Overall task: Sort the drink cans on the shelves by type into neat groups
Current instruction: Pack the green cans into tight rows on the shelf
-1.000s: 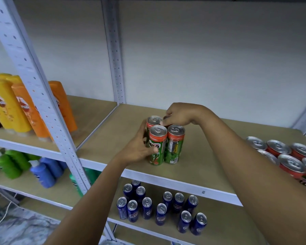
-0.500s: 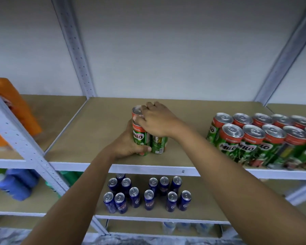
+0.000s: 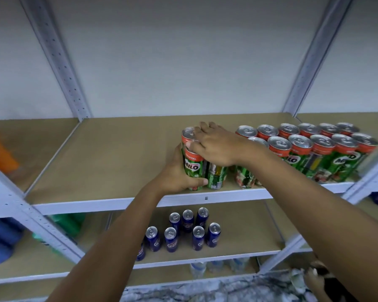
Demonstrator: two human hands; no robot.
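Green-and-red Milo drink cans (image 3: 192, 164), silver-topped, stand clustered on the tan shelf (image 3: 109, 158), clasped by left hand (image 3: 177, 177) and right hand (image 3: 216, 147).

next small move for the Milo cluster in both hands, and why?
Probably slide the small cluster of Milo cans right along the shelf until it meets the big Milo group. Both hands, left and right, already clamp it, a gap remains, and the types match. The blue cans sit grouped below.
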